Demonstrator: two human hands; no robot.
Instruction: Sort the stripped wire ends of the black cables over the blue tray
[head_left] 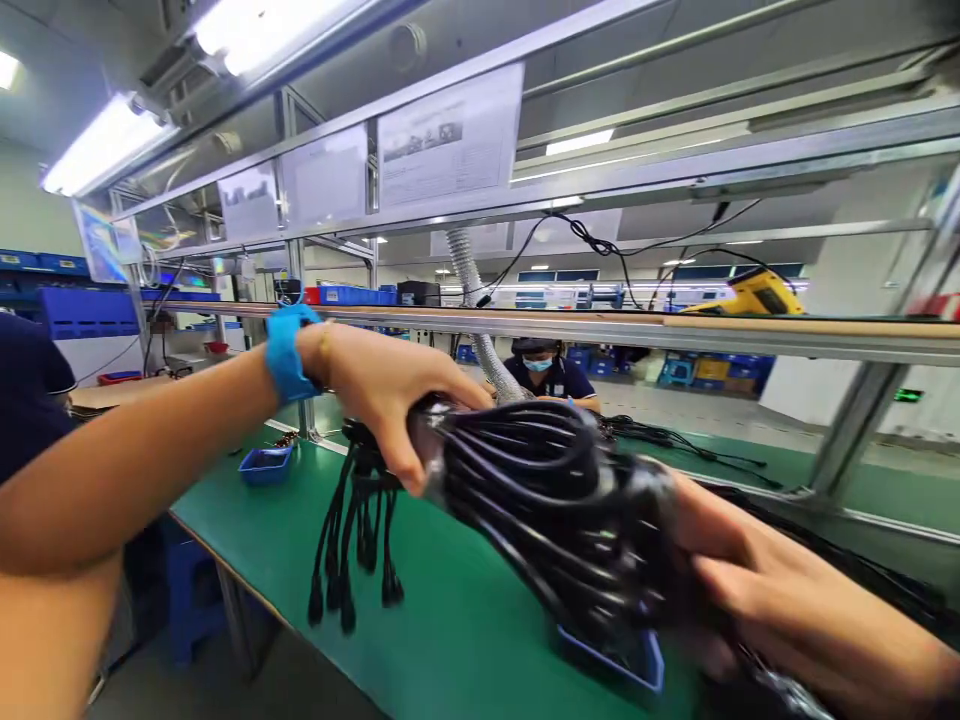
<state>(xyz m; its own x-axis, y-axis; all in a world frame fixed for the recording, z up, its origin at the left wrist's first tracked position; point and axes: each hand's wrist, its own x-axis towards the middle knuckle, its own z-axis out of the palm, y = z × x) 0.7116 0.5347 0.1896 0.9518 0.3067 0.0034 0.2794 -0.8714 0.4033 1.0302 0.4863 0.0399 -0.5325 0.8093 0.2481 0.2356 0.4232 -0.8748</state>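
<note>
A thick bundle of black cables (pixel 525 470), folded into glossy parallel loops, is held aloft above the green worktop (pixel 450 630), stretched at a slant between a left hand (pixel 394 400) at its higher end and a right hand (pixel 724 560) at its lower, motion-blurred end. Beyond the left hand, loose cable ends hang nearly straight down, tipped with black connectors (pixel 346 612) at uneven heights.

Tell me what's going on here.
A bundle of black cables is held up over a green table. The person's left hand grips one end, near some dangling cable ends; the right hand, a bit blurred, holds the other. A co-worker is across the table.
</note>
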